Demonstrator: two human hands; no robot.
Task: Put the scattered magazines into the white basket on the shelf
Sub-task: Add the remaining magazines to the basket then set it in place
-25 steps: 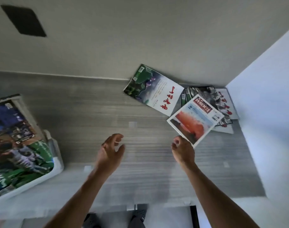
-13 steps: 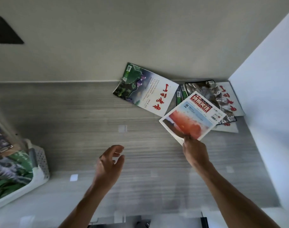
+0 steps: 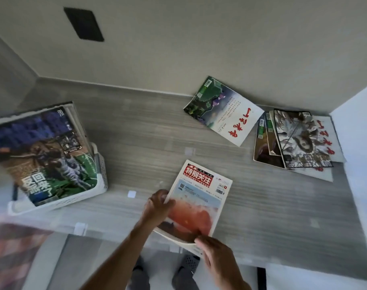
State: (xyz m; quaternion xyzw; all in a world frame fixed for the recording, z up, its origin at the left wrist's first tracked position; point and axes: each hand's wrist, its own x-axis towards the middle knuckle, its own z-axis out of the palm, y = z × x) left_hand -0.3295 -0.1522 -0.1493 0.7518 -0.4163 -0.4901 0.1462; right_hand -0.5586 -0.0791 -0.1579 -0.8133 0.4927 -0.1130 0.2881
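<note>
The white perforated plastic basket [image 3: 99, 174] runs off the left edge, motion-blurred. Lower magazines in the overlapping pile [image 3: 262, 143] show only edges. A reddish blurred patch [image 3: 13, 258] at bottom left is unidentifiable.

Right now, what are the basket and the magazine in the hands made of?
The basket looks like white plastic: stiff walls with rows of small holes. The magazine looks like paper with a smooth printed cover; it bends where the hands hold it.

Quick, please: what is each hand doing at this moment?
Left hand: closed on the left edge of the red magazine.
Right hand: closed on the same magazine's bottom corner.
</note>
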